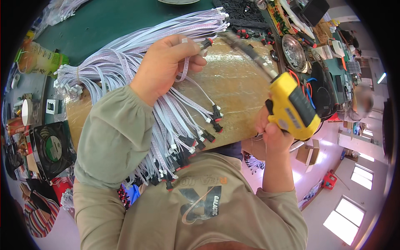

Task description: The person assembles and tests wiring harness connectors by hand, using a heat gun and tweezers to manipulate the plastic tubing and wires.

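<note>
My left hand [164, 62], closed in a pinch, holds a small black connector with a red end [206, 43]. A white ribbon cable [184, 71] loops down from it. My right hand [273, 131] is wrapped round the grip of a yellow-and-black pistol-shaped soldering gun [293, 106]. Its long metal barrel [254, 56] points up and left toward the connector, and the blurred tip is apart from it. Beneath my left hand and forearm lies a big bundle of white ribbon cables [118, 64]. Several cable ends carry black-and-red connectors [216, 125] near the board's front edge.
A brown board [239, 100] lies on the green table [112, 25]. Black parts [246, 12] are heaped at the back, beside a metal dish [294, 52]. A black fan [51, 150] stands at left. Another person's striped sleeve [39, 216] shows at lower left.
</note>
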Demonstrator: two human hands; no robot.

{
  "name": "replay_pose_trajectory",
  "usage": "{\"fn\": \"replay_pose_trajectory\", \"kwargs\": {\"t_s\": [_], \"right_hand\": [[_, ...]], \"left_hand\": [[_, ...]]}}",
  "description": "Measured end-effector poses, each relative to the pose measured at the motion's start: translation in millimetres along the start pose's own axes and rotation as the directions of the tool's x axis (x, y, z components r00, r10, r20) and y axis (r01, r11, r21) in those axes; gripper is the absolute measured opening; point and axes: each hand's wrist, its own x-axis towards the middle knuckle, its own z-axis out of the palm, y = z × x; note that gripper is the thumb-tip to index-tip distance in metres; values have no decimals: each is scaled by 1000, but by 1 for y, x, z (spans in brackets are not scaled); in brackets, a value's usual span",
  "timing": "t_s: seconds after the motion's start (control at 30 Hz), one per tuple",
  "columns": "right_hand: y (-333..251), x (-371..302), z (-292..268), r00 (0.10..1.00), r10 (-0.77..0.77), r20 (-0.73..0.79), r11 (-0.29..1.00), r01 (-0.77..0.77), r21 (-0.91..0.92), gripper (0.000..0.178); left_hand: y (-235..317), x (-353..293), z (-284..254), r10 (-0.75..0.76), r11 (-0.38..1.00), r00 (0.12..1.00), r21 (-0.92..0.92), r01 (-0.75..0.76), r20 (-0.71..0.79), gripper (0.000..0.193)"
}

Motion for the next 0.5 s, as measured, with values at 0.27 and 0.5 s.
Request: {"fn": "replay_pose_trajectory", "kwargs": {"t_s": [0.27,0.5], "right_hand": [[9,-4,7,994,96,44,994,-94,-48,66],[12,-3,5,993,107,53,993,-105,-51,57]], "left_hand": [[1,0,0,15,1000,1000,5,-14,-20,10],[-1,1,0,24,999,1000,-33,-25,-12,9]]}}
